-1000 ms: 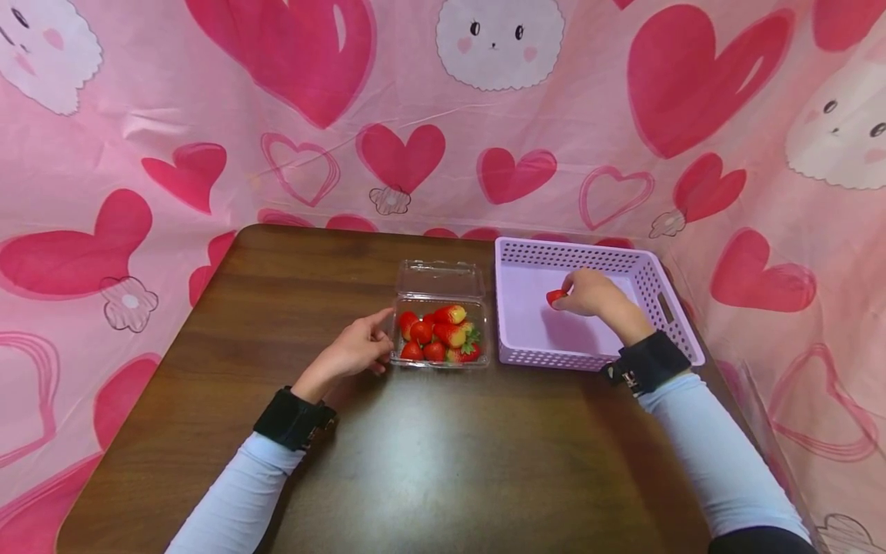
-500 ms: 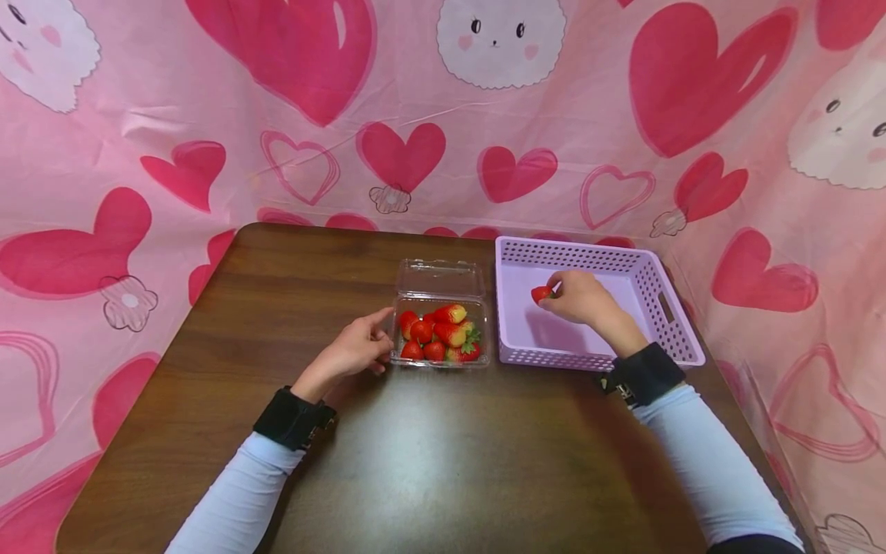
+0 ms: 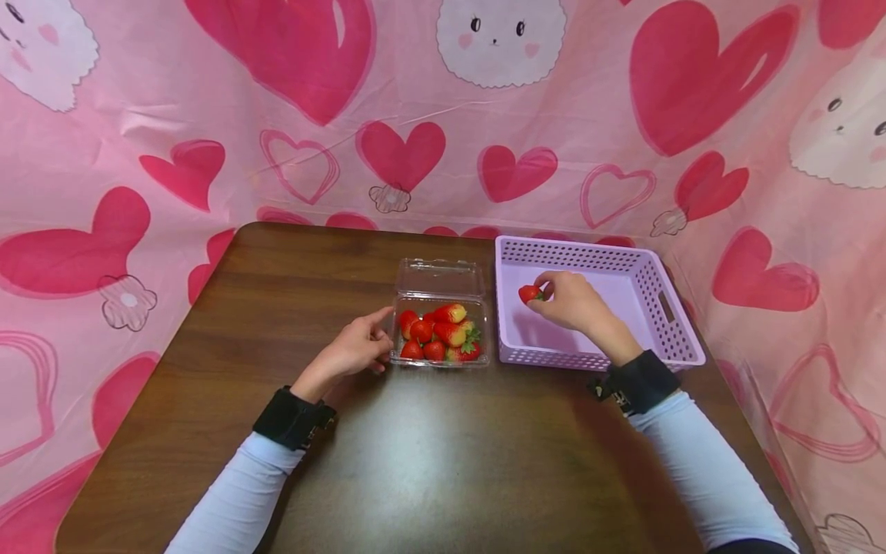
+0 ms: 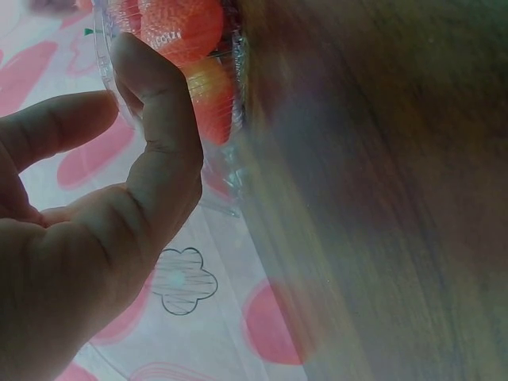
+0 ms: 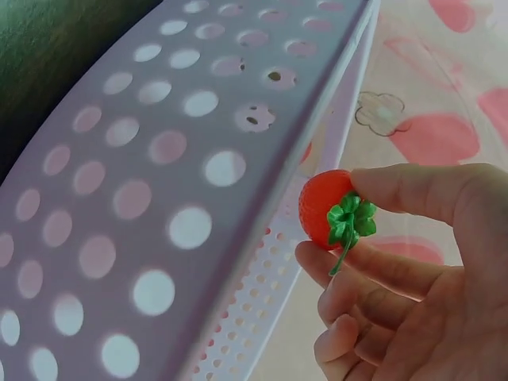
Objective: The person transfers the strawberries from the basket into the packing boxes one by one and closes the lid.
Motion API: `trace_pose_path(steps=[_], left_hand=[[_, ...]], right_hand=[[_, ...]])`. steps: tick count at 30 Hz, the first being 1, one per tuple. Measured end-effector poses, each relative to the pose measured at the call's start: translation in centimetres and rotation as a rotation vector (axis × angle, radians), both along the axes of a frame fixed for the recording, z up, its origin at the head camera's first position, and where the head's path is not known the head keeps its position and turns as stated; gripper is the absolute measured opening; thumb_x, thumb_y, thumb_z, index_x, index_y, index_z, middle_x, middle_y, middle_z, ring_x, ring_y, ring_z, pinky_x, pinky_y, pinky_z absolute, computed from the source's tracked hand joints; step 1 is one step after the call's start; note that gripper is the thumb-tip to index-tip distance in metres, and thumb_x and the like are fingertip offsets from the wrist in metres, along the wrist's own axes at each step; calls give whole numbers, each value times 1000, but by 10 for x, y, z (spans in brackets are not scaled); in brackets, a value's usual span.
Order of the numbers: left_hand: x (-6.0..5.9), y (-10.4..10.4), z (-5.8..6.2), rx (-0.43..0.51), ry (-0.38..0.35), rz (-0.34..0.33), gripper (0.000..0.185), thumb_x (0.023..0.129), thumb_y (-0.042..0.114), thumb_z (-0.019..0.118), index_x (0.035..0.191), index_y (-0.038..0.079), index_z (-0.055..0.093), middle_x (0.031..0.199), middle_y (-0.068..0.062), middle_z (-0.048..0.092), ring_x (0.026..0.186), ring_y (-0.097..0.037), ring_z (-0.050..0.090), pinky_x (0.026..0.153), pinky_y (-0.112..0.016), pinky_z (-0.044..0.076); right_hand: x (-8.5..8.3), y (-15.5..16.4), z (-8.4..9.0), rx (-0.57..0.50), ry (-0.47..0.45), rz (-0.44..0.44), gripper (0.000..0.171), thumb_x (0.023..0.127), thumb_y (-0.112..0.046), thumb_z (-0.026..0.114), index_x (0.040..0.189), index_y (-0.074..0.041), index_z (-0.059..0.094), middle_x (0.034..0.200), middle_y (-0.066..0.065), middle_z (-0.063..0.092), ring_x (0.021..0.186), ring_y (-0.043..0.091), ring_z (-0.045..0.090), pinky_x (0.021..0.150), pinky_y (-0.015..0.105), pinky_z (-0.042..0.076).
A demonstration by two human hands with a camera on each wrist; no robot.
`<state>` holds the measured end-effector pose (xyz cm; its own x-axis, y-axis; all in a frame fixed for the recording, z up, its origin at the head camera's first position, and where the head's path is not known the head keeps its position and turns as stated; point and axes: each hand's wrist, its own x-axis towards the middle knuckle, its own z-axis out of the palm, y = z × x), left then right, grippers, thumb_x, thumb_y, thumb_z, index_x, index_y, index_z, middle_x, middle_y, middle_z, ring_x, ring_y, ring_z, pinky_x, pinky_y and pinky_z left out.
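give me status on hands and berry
Right hand pinches strawberry over basket. Left hand touches clamshell. Nothing in the way.

The right hand (image 5: 413,278) is pinching a strawberry (image 5: 327,208) just beside the purple basket's perforated wall (image 5: 182,167).

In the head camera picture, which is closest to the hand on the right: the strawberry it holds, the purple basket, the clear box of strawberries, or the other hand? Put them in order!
From the right hand:
1. Strawberry, pinched in its fingers.
2. Purple basket, around and under that hand.
3. Clear box, left of the basket.
4. Left hand, at the box's far left side.
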<state>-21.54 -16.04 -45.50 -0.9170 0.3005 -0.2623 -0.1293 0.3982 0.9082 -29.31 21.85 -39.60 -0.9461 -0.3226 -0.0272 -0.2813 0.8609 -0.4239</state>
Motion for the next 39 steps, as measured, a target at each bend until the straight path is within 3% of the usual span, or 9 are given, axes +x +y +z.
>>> trace_pose_path(steps=[22, 31, 39], left_hand=[[-2, 0, -2, -15, -8, 8, 71, 102, -1, 58, 166, 2, 27, 88, -16, 59, 70, -26, 60, 69, -40, 63], [-1, 1, -2, -10, -18, 15, 71, 102, -1, 58, 165, 2, 27, 89, -16, 59, 71, -26, 59, 70, -40, 63], [-1, 1, -2, -8, -25, 12, 70, 102, -1, 58, 166, 2, 27, 89, -16, 59, 72, -26, 59, 71, -41, 63]], right_hand=[[14, -24, 7, -57, 35, 51, 39, 90, -23, 79, 122, -2, 72, 96, 12, 72, 77, 28, 61, 66, 41, 54], [18, -46, 6, -83, 53, 129, 35, 90, -21, 79, 119, -2, 73, 94, 10, 73, 73, 24, 61, 63, 38, 52], [26, -67, 5, -65, 59, 237, 39, 90, -20, 82, 122, 0, 72, 90, 6, 72, 75, 22, 60, 68, 38, 55]])
